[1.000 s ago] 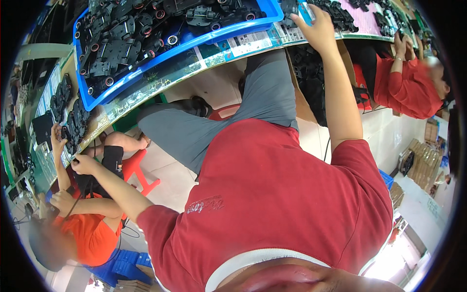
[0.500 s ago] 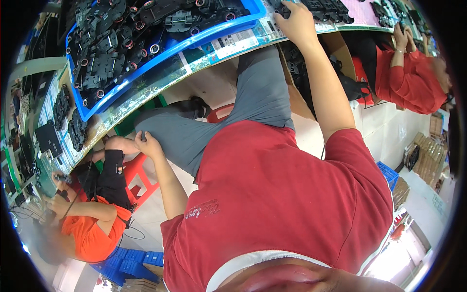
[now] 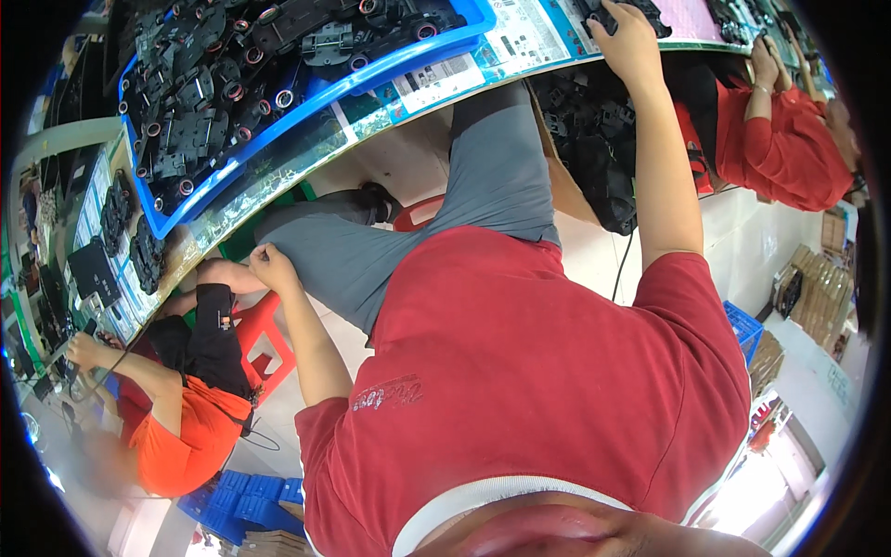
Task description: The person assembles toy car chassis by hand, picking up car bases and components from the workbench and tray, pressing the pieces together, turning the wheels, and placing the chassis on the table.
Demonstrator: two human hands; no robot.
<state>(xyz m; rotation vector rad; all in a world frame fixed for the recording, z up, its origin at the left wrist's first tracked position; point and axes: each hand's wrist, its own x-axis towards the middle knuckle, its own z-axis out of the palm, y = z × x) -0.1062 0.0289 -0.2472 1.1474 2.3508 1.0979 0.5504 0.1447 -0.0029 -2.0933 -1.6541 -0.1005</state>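
At the top right, my right hand (image 3: 635, 48) reaches over the table with thumb and fingers around the near end of a black plastic toy-car chassis (image 3: 657, 20). The hand covers part of it, and other black pieces sit close beside it. My left hand (image 3: 275, 268) is closed in front of my left thigh, fingers pressed together. Whatever it may hold is hidden. Left of my right hand stands a blue tray (image 3: 371, 67) heaped with black chassis (image 3: 200, 125) that have small reddish-ringed wheels.
An open carton (image 3: 571, 190) of black parts stands below the table edge. More chassis (image 3: 148, 252) lie on the table at left. A co-worker in orange (image 3: 190, 432) sits at left, another in red (image 3: 780, 153) at right. Red stools and blue crates stand around.
My right hand has moved right along the table, to the row of black chassis. My left hand has turned slightly; a dark thing seen at its fingers no longer shows.
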